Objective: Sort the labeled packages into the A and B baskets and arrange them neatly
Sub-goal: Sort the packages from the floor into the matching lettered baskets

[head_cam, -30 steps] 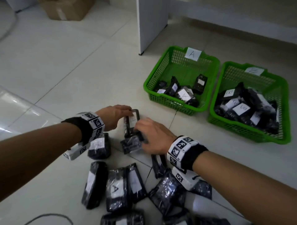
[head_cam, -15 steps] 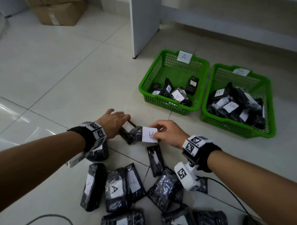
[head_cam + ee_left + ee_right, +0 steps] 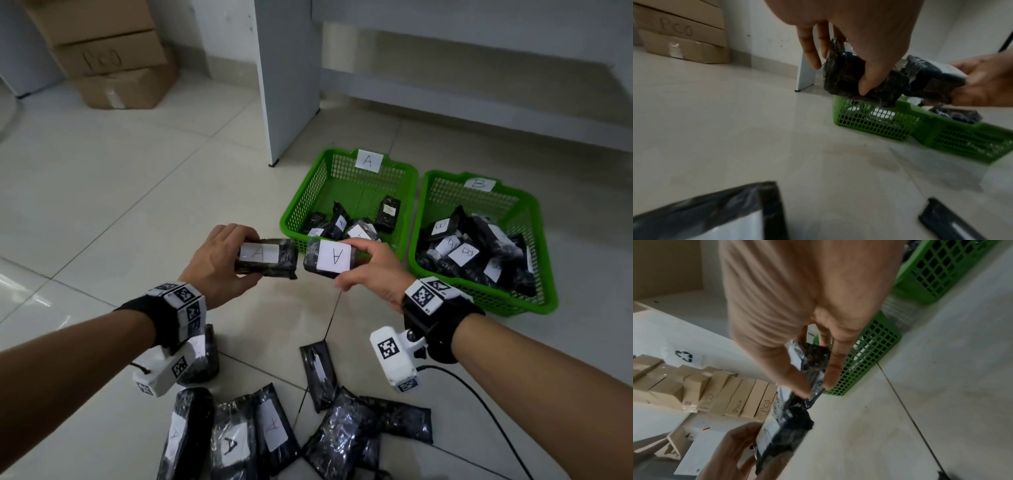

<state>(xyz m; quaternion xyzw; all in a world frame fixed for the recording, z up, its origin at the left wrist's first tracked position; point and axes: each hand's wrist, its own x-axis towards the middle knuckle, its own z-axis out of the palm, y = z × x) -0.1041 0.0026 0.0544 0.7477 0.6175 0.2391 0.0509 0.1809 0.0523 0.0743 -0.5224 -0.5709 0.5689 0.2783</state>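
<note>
My left hand (image 3: 219,263) grips a black wrapped package (image 3: 267,257) with a white label marked A, held above the floor. Beside it my right hand (image 3: 370,270) pinches a second black package (image 3: 330,262), also labelled A. The two packages are end to end, almost touching, just in front of the green A basket (image 3: 310,198). The left wrist view shows thumb and fingers wrapped round the left package (image 3: 855,79). In the right wrist view the thumb and fingers pinch the right package (image 3: 813,368). The green B basket (image 3: 534,222) stands to the right of the A basket.
Several black packages (image 3: 233,442) lie loose on the tiled floor near me, some labelled A. Each basket holds several packages. A white furniture panel (image 3: 287,78) stands behind the A basket, and cardboard boxes (image 3: 106,58) are stacked at the far left. A black cable (image 3: 479,397) trails from my right wrist.
Both hands have lifted their packages off the floor and carried them forward toward the A basket. The labels now face up. The head view has tilted up.
</note>
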